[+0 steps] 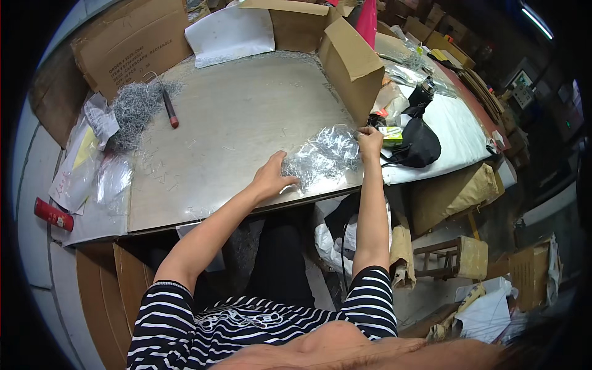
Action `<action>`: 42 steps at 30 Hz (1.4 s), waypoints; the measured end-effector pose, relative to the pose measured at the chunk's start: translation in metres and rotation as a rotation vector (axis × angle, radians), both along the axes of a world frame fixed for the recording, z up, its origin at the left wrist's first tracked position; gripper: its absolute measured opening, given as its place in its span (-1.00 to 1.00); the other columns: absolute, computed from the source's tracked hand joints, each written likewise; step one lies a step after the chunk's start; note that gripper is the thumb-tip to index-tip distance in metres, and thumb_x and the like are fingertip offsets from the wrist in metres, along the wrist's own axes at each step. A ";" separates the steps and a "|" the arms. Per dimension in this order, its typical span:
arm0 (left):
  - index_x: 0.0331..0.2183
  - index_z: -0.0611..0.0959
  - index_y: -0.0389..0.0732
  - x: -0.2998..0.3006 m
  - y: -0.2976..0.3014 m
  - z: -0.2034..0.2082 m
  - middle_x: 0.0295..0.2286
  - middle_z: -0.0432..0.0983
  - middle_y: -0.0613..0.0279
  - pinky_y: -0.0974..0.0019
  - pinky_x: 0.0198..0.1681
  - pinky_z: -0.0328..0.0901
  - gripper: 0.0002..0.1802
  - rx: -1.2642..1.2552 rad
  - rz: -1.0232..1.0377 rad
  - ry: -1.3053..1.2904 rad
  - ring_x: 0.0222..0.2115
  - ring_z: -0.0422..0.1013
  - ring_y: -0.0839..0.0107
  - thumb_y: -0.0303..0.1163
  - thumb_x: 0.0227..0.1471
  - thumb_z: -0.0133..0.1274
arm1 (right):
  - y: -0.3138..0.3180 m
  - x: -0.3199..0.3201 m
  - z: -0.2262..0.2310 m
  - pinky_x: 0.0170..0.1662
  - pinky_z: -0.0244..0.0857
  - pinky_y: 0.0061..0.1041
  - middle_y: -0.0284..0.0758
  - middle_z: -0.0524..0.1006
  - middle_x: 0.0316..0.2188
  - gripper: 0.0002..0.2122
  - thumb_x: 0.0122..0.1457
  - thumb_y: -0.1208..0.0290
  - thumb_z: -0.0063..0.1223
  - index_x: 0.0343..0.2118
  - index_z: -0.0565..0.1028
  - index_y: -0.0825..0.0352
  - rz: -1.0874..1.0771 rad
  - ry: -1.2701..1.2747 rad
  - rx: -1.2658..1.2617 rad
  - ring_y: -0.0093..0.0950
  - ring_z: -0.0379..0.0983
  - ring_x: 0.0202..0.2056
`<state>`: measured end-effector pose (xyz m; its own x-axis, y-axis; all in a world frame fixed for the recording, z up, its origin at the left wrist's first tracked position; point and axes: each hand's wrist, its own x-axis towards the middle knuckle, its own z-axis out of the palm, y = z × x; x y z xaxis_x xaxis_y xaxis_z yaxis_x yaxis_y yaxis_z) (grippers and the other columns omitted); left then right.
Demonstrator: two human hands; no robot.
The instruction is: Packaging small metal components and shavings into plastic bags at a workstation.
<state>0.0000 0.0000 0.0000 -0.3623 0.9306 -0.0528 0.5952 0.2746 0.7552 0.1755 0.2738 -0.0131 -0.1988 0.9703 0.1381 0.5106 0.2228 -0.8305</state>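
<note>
1. Your striped shirt [259, 320] fills the bottom of the frame, both bare forearms reaching up from it to the grey table [234, 117].
2. Your left hand [271, 177] lies flat and open at centre frame, fingers spread on the near edge of a clear plastic bag [322, 157] of small metal pieces.
3. Your right hand [370, 140], right of centre, pinches the bag's far corner shut between fingers and thumb.
4. At upper left, a loose heap of metal pieces [132, 114] sits beside a red-handled tool [168, 106].
5. At upper right of centre, an open cardboard box [350, 65] stands just beyond your right hand.
</note>
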 end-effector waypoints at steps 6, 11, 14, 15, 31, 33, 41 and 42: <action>0.16 0.20 -0.41 0.014 0.007 -0.005 0.17 0.11 -0.19 0.20 0.23 0.05 0.00 0.060 0.035 0.044 0.19 0.10 0.03 -0.10 -0.19 0.30 | 0.006 -0.008 -0.029 -0.17 0.37 -0.44 -0.09 0.61 -0.36 -0.70 -0.07 0.51 0.05 -0.24 0.54 0.55 0.066 0.342 0.173 -0.29 0.56 -0.28; 0.14 0.21 -0.45 0.022 0.011 -0.002 0.18 0.06 -0.26 0.18 0.24 0.03 0.05 0.043 0.096 0.074 0.21 0.06 -0.02 -0.05 -0.23 0.31 | -0.030 -0.030 0.019 -0.15 0.34 -0.30 0.13 0.55 -0.35 -0.51 -0.05 0.08 0.11 -0.35 0.55 0.57 0.122 -0.130 -0.143 -0.07 0.52 -0.20; 0.14 0.18 -0.48 0.027 0.016 -0.001 0.17 0.06 -0.26 0.17 0.19 0.11 0.09 0.061 0.103 0.077 0.17 0.12 -0.04 -0.04 -0.26 0.32 | -0.026 -0.032 0.016 -0.11 0.33 -0.24 0.07 0.56 -0.33 -0.67 -0.05 0.25 0.00 -0.33 0.58 0.41 0.229 -0.353 -0.058 -0.04 0.50 -0.19; 0.15 0.14 -0.51 0.027 0.019 0.001 0.19 0.00 -0.29 0.17 0.18 0.13 0.14 0.058 0.087 0.064 0.17 0.12 -0.06 -0.01 -0.27 0.32 | -0.025 -0.033 0.011 -0.11 0.33 -0.24 0.07 0.56 -0.33 -0.67 -0.05 0.25 0.00 -0.33 0.58 0.41 0.234 -0.359 -0.060 -0.04 0.50 -0.19; 0.14 0.21 -0.44 0.012 0.006 -0.024 0.11 0.21 -0.20 0.20 0.19 0.11 0.16 0.296 0.143 -0.270 0.15 0.17 0.04 0.00 -0.38 0.38 | -0.145 -0.058 0.071 -0.12 0.34 -0.30 0.07 0.56 -0.32 -0.59 0.06 0.21 -0.11 -0.16 0.53 0.44 0.584 -0.308 -0.273 -0.15 0.51 -0.20; 0.14 0.22 -0.44 0.019 0.005 -0.018 0.14 0.16 -0.18 0.20 0.21 0.08 0.14 0.272 0.099 -0.395 0.18 0.12 0.04 -0.02 -0.38 0.37 | -0.139 -0.059 0.067 -0.14 0.35 -0.30 0.03 0.56 -0.29 -0.60 -0.03 0.24 0.00 -0.19 0.53 0.43 0.732 -0.511 -0.136 -0.17 0.52 -0.18; 0.13 0.23 -0.43 0.014 0.003 -0.042 0.16 0.10 -0.21 0.21 0.25 0.02 0.03 0.482 0.147 -0.170 0.23 0.02 0.05 -0.10 -0.30 0.28 | -0.167 -0.069 0.025 -0.21 0.35 -0.24 0.08 0.53 -0.38 -0.72 -0.17 0.42 0.06 -0.38 0.46 0.49 0.548 -0.429 0.248 -0.01 0.50 -0.27; 0.13 0.23 -0.43 0.013 0.001 -0.045 0.16 0.10 -0.21 0.21 0.25 0.02 0.03 0.489 0.164 -0.179 0.23 0.02 0.05 -0.10 -0.30 0.28 | -0.164 -0.069 0.019 -0.22 0.35 -0.25 0.09 0.53 -0.39 -0.73 -0.18 0.44 0.08 -0.38 0.46 0.49 0.559 -0.357 0.205 -0.02 0.50 -0.27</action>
